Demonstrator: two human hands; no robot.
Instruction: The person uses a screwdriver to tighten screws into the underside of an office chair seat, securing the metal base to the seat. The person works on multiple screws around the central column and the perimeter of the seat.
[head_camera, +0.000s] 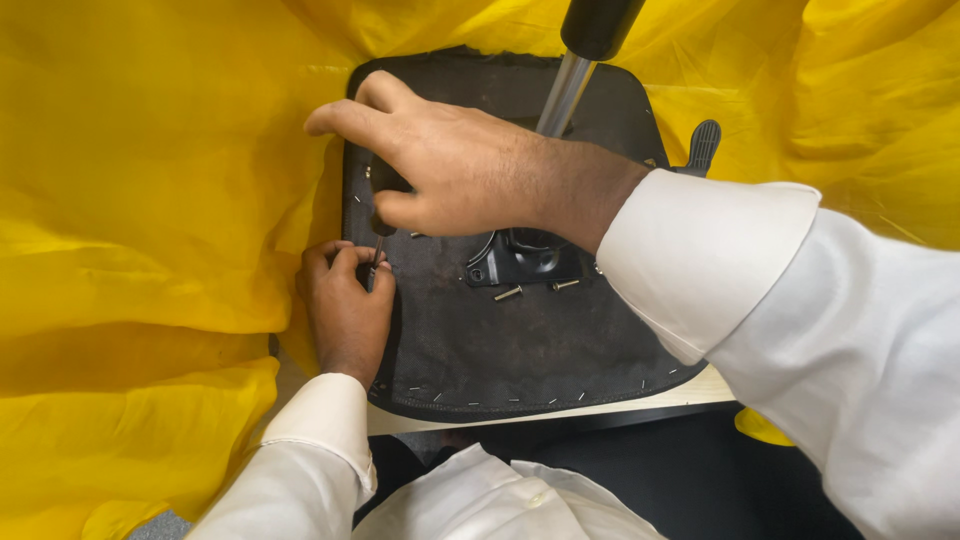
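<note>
**Tech A:** Head view. Which step is in hand?

**Tech B:** Judged from hand position, a fastener is being driven at the 9 o'clock edge of the seat underside (520, 340). The right hand (470, 175) is closed round the dark handle of a screwdriver (378, 232), held upright. The left hand (347, 305) pinches the shaft near its tip between thumb and fingertips, steadying it against the black fabric.

**Tech A:** Is the screw itself visible?

**Tech B:** No. The left hand's fingers cover the tip, so seating cannot be confirmed.

**Tech A:** Surroundings?

**Tech B:** The seat lies underside up on yellow cloth (150, 250). The black bracket (525, 258) sits near the centre. Two loose screws (535, 289) lie just beside it at 6 o'clock. The metal post (565, 95) rises from behind the right hand toward 12 o'clock. A black lever (703, 145) shows at 2 o'clock.

**Tech A:** What does the next move call for?

**Tech B:** Probably keeping the shaft square to the surface while the right hand turns, with light downward pressure. The left pinch must stay loose enough for rotation.
</note>
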